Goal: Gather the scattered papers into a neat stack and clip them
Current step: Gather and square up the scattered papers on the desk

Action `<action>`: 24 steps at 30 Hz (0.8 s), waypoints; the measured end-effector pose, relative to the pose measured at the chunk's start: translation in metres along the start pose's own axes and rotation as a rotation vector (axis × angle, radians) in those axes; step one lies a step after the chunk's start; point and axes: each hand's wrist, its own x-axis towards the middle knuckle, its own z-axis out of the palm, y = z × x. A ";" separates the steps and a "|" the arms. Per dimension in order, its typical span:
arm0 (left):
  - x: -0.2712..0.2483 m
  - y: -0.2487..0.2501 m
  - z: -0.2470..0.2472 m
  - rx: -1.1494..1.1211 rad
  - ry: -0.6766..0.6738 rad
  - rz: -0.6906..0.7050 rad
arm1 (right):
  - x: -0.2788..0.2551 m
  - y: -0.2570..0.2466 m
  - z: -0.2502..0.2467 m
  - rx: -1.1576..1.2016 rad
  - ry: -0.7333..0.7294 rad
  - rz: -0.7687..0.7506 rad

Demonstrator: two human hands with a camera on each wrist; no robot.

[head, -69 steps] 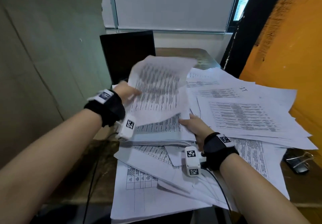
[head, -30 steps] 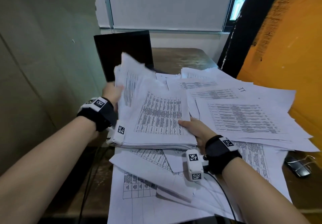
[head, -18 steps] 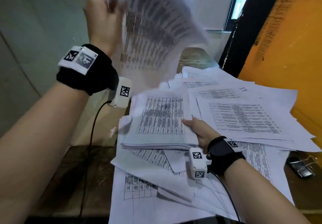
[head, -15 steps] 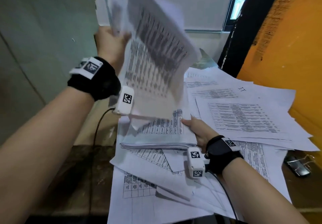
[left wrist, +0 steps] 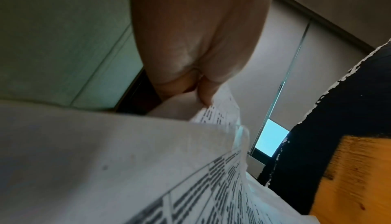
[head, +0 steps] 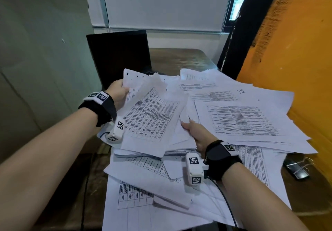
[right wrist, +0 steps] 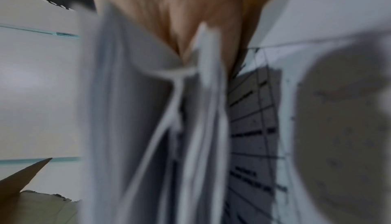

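Two hands are showing. My left hand (head: 117,92) is pinching a few printed sheets (head: 152,115) at their far left edge, thumb and fingers closed on them, and the sheets are lying askew atop the gathered stack (head: 179,146). My right hand (head: 195,132) is gripping that stack's right edge. Loose papers (head: 248,121), too overlapped to count, are spreading right of and below the stack. One binder clip (head: 296,168) is lying far right of the stack on the brown wooden table (head: 179,58). One black panel (head: 118,54) is standing beyond the stack, under a window blind (head: 165,2). The right wrist view is blurring; fingers there are hard to make out.
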 end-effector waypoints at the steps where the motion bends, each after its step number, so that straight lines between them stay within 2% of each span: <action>1: -0.004 0.003 0.002 -0.022 -0.029 0.011 | 0.000 -0.001 0.001 -0.007 -0.011 0.005; 5: -0.007 0.011 0.017 0.001 -0.061 0.053 | 0.004 0.000 -0.001 -0.032 0.001 0.012; 9: 0.002 0.003 0.025 -0.014 -0.043 0.058 | -0.004 -0.002 0.001 -0.005 -0.047 0.047; 12: 0.012 -0.006 0.025 0.315 0.123 0.100 | -0.004 -0.001 0.008 -0.105 0.003 0.008; 14: 0.012 -0.009 0.025 0.524 0.228 0.129 | 0.004 0.003 0.004 -0.084 -0.015 -0.001; 15: 0.012 -0.007 0.026 0.586 0.224 0.143 | 0.004 0.003 0.003 -0.081 -0.034 0.011; 16: 0.013 -0.007 0.025 0.644 0.146 0.127 | -0.001 0.001 0.006 -0.077 -0.046 0.017; 19: 0.000 -0.005 0.022 0.877 -0.182 -0.060 | 0.001 0.003 0.004 -0.084 -0.068 -0.026; 22: -0.001 -0.015 0.018 0.875 -0.158 -0.044 | 0.001 0.003 0.005 -0.061 -0.029 -0.035; 24: -0.001 -0.023 0.016 0.714 -0.096 -0.024 | -0.003 0.001 0.005 -0.055 -0.019 -0.025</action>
